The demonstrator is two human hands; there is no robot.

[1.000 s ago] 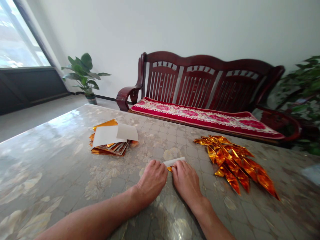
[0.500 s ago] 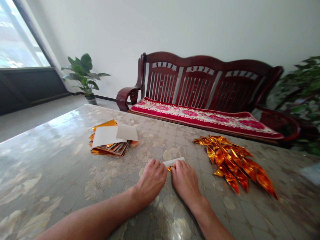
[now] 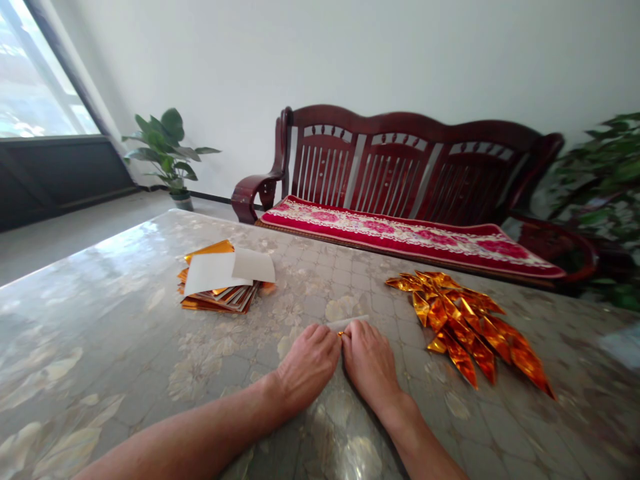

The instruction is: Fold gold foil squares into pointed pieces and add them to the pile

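A sheet of foil paper, pale on one side with a bit of gold showing, lies low on the table between my hands. My left hand is closed on its left part, knuckles up. Close beside it, my right hand is curled over the right part, and the fingertips of both are hidden. To the left sits a loose stack of gold foil sheets, with pale backs uppermost. Folded gold foil pieces, pointed at the ends, lie in a heap to the right.
The patterned table reaches to a dark red wooden bench with a red floral cover. A potted plant stands at the back left, and leafy greenery at the far right. A pale blurred item rests at the table's right edge.
My left hand has shifted slightly right, closer to my right hand. The paper's pale strip looks narrower and less gold shows between the hands.
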